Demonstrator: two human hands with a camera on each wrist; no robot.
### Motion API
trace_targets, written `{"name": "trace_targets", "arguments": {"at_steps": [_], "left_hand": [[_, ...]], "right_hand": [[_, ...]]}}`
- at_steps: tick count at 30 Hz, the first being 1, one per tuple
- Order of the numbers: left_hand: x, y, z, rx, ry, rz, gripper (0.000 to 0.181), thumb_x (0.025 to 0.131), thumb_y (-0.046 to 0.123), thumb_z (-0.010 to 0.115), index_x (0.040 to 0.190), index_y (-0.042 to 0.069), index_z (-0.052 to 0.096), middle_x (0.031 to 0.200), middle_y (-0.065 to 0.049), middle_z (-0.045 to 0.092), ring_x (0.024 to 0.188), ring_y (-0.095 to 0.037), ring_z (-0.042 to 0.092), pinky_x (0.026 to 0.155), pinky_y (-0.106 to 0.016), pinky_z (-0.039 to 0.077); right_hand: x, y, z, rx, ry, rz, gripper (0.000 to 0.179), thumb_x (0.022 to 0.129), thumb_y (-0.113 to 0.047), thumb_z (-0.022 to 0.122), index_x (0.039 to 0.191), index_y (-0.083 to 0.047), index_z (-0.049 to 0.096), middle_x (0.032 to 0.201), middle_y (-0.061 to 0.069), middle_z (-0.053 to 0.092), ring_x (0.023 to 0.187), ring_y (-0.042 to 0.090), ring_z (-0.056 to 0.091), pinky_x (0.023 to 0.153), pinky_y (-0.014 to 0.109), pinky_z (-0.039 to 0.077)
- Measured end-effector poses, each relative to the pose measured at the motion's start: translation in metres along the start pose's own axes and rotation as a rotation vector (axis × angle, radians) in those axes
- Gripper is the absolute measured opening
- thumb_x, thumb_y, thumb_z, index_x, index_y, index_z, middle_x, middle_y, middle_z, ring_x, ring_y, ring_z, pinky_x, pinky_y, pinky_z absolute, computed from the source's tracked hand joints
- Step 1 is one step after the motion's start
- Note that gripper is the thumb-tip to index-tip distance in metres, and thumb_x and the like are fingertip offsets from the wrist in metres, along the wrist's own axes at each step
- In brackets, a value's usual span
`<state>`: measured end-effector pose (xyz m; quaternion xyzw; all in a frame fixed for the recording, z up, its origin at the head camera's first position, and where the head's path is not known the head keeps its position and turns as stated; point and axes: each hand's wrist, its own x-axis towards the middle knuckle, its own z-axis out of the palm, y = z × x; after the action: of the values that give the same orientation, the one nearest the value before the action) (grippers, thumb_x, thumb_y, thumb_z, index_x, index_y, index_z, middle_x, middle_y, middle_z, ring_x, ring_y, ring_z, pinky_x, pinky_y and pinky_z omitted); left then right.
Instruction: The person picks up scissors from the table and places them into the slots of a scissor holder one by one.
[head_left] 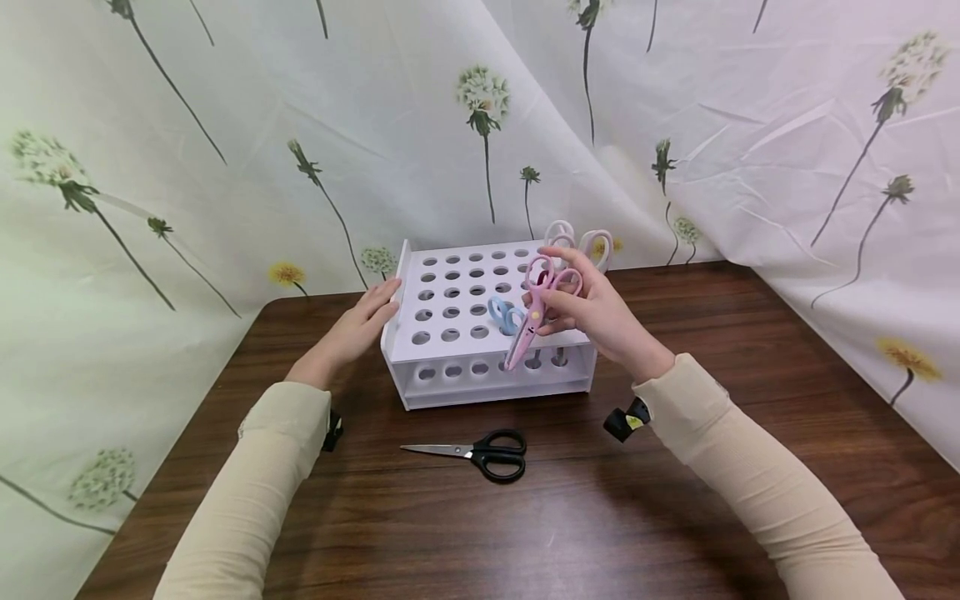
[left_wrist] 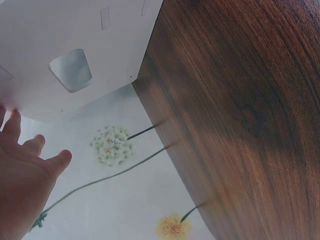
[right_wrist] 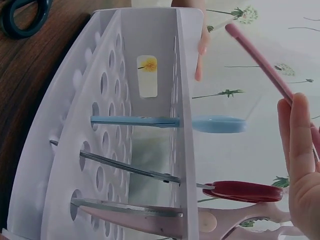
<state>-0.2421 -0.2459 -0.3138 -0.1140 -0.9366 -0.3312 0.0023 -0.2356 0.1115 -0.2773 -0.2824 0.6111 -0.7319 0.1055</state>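
Observation:
My right hand pinches small pink scissors by the handles, blades slanting down and left, over the right side of a white holed rack. My left hand rests its extended fingers on the rack's left side panel. In the right wrist view, light-blue scissors, red-handled scissors and larger pale-pink scissors stand blades-down through the rack's holes. White-handled scissors stand at its back right corner, partly behind my right hand.
Black-handled scissors lie on the brown wooden table in front of the rack, tip pointing left. Behind the table hangs a white cloth printed with dandelions.

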Motion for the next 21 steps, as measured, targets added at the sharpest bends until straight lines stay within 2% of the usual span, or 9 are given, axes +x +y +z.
{"name": "trace_targets", "arguments": {"at_steps": [8, 15, 21], "left_hand": [[-0.001, 0.0, 0.0, -0.005, 0.001, 0.007, 0.057, 0.098, 0.047, 0.03, 0.149, 0.023, 0.016, 0.153, 0.002, 0.009, 0.138, -0.021, -0.004, 0.107, -0.05, 0.005], [-0.002, -0.001, 0.0, -0.011, -0.003, 0.01, 0.057, 0.098, 0.047, 0.03, 0.149, 0.024, 0.016, 0.153, 0.003, 0.009, 0.138, -0.02, -0.004, 0.107, -0.049, 0.004], [-0.001, -0.002, 0.0, -0.012, -0.002, 0.015, 0.057, 0.098, 0.047, 0.03, 0.149, 0.024, 0.016, 0.153, 0.004, 0.009, 0.138, -0.02, -0.004, 0.108, -0.049, 0.004]], "right_hand": [[0.004, -0.005, 0.004, 0.01, 0.036, -0.022, 0.05, 0.091, -0.004, 0.056, 0.137, -0.015, 0.04, 0.099, 0.021, 0.06, 0.08, 0.025, 0.064, 0.068, 0.038, 0.054], [0.008, -0.006, 0.007, -0.007, 0.05, -0.019, 0.047, 0.094, -0.004, 0.051, 0.139, -0.013, 0.04, 0.109, 0.029, 0.057, 0.081, 0.025, 0.065, 0.071, 0.038, 0.053], [0.012, -0.006, 0.01, -0.02, 0.062, -0.014, 0.044, 0.097, -0.006, 0.045, 0.14, -0.012, 0.04, 0.114, 0.027, 0.056, 0.086, 0.025, 0.064, 0.076, 0.039, 0.051]]}}
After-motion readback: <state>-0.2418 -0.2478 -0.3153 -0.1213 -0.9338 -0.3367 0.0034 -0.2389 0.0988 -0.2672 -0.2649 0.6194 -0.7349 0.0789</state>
